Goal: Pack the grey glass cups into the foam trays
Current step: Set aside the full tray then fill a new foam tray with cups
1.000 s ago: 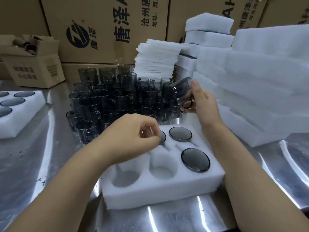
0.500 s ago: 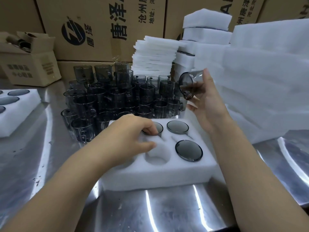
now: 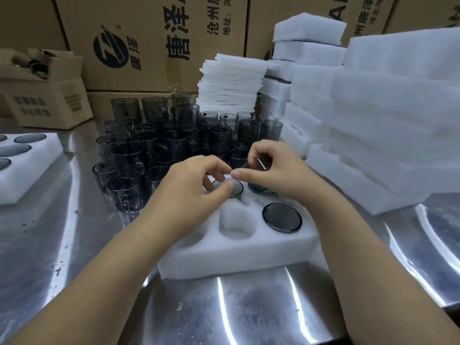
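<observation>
Steel counter (image 3: 249,307), cartons (image 3: 154,46) behind, foam stacks (image 3: 398,120) at right. Loose grey cups (image 3: 154,150) massed at the back. Foam tray (image 3: 236,257) centre, with seated cups (image 3: 282,217) in the far-middle, far-right and near-right pockets. Right hand (image 3: 273,170) grips the held cup (image 3: 260,163), mostly hidden, over the far pockets. Left hand (image 3: 189,188) curled over the far-middle pocket; cannot tell whether it grips.

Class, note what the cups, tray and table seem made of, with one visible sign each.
Cups: smoky grey glass, glossy; see-through, glinting rims.
Tray: white foam, matte; soft-edged hollows.
Table: probably stainless steel, polished; streaky bright reflections.
</observation>
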